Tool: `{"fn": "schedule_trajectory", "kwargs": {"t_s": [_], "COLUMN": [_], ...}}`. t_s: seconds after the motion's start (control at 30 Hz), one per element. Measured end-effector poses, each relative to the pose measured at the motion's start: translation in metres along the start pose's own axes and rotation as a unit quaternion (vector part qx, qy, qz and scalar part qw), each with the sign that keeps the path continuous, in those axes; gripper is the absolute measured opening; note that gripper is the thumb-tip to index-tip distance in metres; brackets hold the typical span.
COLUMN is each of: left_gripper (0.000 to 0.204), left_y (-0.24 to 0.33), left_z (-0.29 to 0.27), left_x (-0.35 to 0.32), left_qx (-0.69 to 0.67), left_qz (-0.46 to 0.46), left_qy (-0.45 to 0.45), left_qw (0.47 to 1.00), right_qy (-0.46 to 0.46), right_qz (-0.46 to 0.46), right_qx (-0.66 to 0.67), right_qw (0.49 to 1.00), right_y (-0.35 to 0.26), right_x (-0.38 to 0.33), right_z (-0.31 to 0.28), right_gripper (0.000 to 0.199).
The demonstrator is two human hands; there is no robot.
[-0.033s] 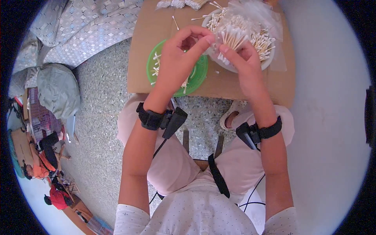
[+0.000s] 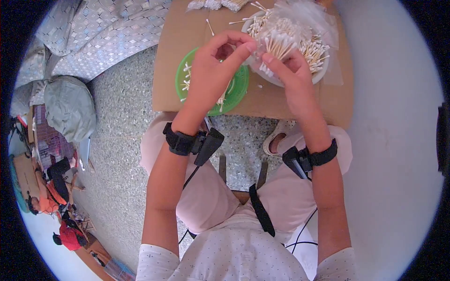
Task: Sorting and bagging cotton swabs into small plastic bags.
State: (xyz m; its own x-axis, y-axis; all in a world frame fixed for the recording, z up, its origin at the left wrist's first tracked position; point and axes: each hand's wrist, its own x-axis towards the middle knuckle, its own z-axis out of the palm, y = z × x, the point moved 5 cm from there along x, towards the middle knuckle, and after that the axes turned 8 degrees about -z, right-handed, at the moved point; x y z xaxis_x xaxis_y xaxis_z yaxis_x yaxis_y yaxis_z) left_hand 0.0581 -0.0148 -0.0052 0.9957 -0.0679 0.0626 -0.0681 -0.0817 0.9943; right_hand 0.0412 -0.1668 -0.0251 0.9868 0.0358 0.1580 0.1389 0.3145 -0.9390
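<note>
My right hand (image 2: 297, 77) is closed round a bunch of wooden-stemmed cotton swabs (image 2: 280, 45), which appears to sit inside a small clear plastic bag (image 2: 255, 58). With thumb and index finger, my left hand (image 2: 218, 68) pinches the bag's edge beside the bunch. Beneath both hands' work is a white bowl (image 2: 322, 76) heaped with more swabs. A green plastic basket (image 2: 242, 86) holding a few scattered swabs lies under my left hand, which hides part of it.
Everything stands on a brown cardboard-topped surface (image 2: 276, 105). Clear plastic bags (image 2: 323, 23) lie over the bowl's far right side. Filled swab packs (image 2: 213, 4) are at the far edge, and a loose swab (image 2: 210, 27) lies nearer. Other people (image 2: 70, 236) sit far left.
</note>
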Motion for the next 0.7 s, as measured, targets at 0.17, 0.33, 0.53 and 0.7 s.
{"fn": "schedule_trajectory", "kwargs": {"t_s": [0.17, 0.33, 0.53, 0.7], "left_gripper": [0.016, 0.016, 0.016, 0.016], "left_y": [0.003, 0.005, 0.014, 0.015], "left_z": [-0.001, 0.0, -0.011, -0.013], "left_x": [0.0, 0.001, 0.002, 0.0], "left_qx": [0.024, 0.043, 0.109, 0.118], "left_qz": [-0.005, 0.015, 0.009, -0.016], "left_qy": [0.005, -0.05, -0.048, -0.033], "left_qw": [1.0, 0.998, 0.993, 0.992], "right_qy": [-0.004, 0.008, 0.029, 0.061], "right_qz": [-0.017, 0.032, 0.071, 0.052], "right_qx": [0.016, 0.072, 0.009, -0.002], "right_qw": [1.0, 0.997, 0.997, 0.997], "right_y": [-0.001, 0.001, 0.006, -0.003], "right_x": [0.0, -0.001, -0.001, -0.004], "right_z": [0.002, -0.003, -0.01, -0.007], "right_gripper": [0.033, 0.035, 0.036, 0.031]}}
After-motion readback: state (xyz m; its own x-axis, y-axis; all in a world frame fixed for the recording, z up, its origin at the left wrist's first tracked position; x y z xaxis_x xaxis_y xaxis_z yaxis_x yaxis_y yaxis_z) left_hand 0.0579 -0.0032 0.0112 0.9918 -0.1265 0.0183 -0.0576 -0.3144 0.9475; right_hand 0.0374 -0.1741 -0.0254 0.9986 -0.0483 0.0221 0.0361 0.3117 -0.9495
